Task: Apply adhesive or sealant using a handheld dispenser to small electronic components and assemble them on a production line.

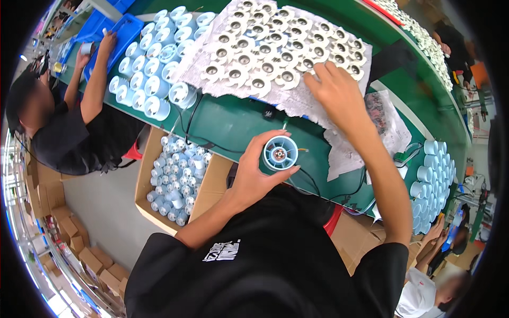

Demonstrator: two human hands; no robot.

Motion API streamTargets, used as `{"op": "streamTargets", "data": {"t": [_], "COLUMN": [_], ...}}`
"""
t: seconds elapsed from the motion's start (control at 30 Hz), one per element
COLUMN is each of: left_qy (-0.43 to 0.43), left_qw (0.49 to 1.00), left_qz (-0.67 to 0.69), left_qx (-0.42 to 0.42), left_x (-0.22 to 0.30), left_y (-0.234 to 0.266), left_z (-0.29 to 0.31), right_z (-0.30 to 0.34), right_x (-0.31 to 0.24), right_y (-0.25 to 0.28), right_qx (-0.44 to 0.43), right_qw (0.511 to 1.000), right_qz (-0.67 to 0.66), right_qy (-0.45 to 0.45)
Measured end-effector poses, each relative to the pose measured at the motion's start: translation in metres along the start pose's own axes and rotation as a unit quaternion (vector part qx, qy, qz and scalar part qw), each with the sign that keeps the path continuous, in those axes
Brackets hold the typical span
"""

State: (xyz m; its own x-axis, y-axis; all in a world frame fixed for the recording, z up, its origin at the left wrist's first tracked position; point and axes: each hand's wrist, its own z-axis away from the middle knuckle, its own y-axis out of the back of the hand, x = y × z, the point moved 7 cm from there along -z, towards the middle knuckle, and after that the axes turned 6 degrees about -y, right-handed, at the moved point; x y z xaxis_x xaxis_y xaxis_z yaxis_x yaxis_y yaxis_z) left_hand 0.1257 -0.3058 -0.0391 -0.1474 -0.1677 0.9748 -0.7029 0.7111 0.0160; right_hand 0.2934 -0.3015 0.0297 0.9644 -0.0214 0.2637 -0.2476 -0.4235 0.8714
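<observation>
My left hand (pixel 250 172) is wrapped round a light-blue plastic cup-shaped housing (pixel 280 153). The housing's open end faces up, showing spokes and a small round centre inside, and thin coloured wires stick out at its right. My right hand (pixel 335 95) reaches over a grey cloth (pixel 193 79) spread on the table. Its bent fingers and thumb look apart, right by the white disc-shaped parts with dark round centres (pixel 258 84) that lie there in rows. I see nothing held in it, though the fingertips partly cover the parts under them.
Light-blue cups (pixel 156 86) stand grouped at the left, and more (pixel 424 175) at the right. A cardboard box (pixel 204 204) of small blue-and-silver pieces sits below the table edge. Black cables (pixel 188 124) cross the green table (pixel 228 119). A co-worker (pixel 58 127) works at the left by blue bins (pixel 127 32).
</observation>
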Motion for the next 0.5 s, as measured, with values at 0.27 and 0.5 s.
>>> {"op": "streamTargets", "data": {"t": [0.27, 0.5], "left_qy": [-0.030, -0.014], "left_qw": [0.999, 0.999], "left_qz": [-0.041, -0.011], "left_qx": [-0.015, -0.027], "left_x": [0.004, 0.009], "left_y": [0.005, 0.000], "left_z": [0.002, -0.002], "right_z": [-0.001, 0.055], "right_x": [0.004, -0.013], "right_y": [-0.007, 0.072], "right_qx": [0.029, 0.155], "right_qw": [0.996, 0.985], "right_qz": [0.043, -0.044], "right_qy": [0.075, 0.062]}}
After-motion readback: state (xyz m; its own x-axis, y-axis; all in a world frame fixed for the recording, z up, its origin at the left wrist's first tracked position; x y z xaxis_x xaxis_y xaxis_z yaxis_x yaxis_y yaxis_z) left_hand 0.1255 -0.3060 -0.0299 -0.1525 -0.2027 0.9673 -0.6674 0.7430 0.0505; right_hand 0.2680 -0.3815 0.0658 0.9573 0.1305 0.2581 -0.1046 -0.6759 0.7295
